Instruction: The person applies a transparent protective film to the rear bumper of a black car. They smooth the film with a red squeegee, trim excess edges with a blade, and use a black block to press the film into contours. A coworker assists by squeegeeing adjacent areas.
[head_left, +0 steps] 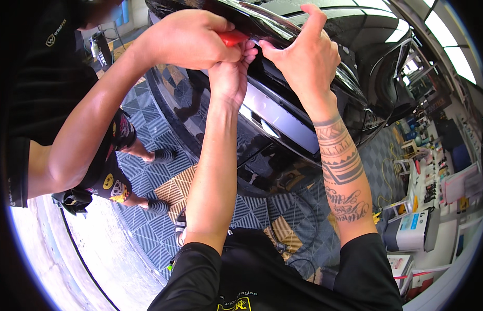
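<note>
Over the edge of a glossy black car panel [272,23], my left hand [236,70] is raised with its fingers curled. Part of it lies behind a co-worker's hand [187,39], and what its fingers hold, if anything, is hidden. That co-worker's hand grips a red, flat, wedge-like tool [232,38] close to my fingertips. My right hand [306,59] rests at the same panel edge, thumb pointing toward the red tool and index finger stretched upward, well apart. A small pale bit shows between my right thumb and the tool; I cannot tell what it is.
The co-worker [44,98] stands close on my left, arm crossing in front of me. Patterned floor tiles [153,228] lie below, with a dark cable [314,223]. On the right are a cluttered workbench [433,150] and a grey-and-white machine [411,229]. A pale curved surface [106,243] is lower left.
</note>
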Tool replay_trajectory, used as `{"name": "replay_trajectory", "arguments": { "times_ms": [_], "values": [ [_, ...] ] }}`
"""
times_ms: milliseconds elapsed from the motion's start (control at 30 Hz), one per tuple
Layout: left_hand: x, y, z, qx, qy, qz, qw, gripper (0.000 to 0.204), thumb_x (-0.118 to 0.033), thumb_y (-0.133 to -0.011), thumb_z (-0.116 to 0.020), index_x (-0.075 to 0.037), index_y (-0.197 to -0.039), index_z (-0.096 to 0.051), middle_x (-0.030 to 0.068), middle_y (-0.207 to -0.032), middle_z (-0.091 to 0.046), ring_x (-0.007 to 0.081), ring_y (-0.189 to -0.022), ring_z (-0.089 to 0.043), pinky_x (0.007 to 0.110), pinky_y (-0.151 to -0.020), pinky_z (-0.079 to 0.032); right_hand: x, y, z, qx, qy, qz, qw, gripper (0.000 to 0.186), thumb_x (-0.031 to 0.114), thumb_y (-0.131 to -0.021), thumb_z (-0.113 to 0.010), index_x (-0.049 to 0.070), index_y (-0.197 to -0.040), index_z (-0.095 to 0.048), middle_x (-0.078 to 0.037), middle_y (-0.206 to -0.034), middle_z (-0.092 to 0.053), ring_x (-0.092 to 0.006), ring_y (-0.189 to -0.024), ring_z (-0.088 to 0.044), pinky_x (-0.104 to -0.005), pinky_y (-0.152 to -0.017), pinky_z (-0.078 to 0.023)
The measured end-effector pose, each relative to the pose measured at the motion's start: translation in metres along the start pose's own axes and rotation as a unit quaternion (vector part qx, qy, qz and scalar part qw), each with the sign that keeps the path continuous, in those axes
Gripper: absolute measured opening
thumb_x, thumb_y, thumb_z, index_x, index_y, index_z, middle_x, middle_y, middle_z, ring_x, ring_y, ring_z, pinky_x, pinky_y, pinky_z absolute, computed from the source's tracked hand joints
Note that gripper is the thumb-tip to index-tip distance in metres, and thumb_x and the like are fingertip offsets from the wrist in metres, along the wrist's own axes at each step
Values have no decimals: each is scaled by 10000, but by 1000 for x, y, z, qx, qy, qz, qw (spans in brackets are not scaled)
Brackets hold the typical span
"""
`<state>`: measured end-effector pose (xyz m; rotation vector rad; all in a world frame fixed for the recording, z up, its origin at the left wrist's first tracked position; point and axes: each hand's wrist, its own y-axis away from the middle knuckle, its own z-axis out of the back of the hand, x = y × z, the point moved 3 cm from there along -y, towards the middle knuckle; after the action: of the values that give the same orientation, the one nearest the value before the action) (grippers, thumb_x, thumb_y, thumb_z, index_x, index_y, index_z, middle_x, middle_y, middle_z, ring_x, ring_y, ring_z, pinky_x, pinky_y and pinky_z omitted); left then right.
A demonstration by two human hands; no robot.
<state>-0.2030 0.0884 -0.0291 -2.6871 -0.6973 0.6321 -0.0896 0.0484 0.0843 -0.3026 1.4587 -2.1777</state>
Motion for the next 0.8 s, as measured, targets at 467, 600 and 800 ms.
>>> {"name": "replay_trajectory", "arguments": {
  "times_ms": [467, 600, 800],
  "values": [
    [9, 25, -22, -137, -76, -119, 981, 204, -60, -921, -651, 60, -1084, -621, 94, -996, -665, 147, -856, -652, 288, -761, -570, -6, 3, -14, 13, 5, 12, 1000, 840, 366, -608, -883, 53, -1213, -392, -109, -720, -609, -345, -643, -646, -455, -605, -509],
    [11, 28, -28, -129, -32, -145, 981, 155, -26, -900, -669, 63, -1023, -640, 81, -976, -663, 120, -843, -631, 286, -758, -570, -9, 3, -17, 3, -1, 17, 1000, 850, 377, -603, -882, 52, -1218, -395, -108, -727, -607, -341, -650, -646, -451, -613, -511],
    [8, 27, -34, -125, -51, -111, 985, 142, -9, -883, -680, 35, -1005, -622, 55, -937, -648, 110, -811, -621, 271, -726, -555, -10, 4, -17, -16, 1, 25, 1000, 852, 375, -587, -885, 52, -1216, -409, -110, -733, -605, -338, -652, -646, -442, -611, -510]
  ]
}}
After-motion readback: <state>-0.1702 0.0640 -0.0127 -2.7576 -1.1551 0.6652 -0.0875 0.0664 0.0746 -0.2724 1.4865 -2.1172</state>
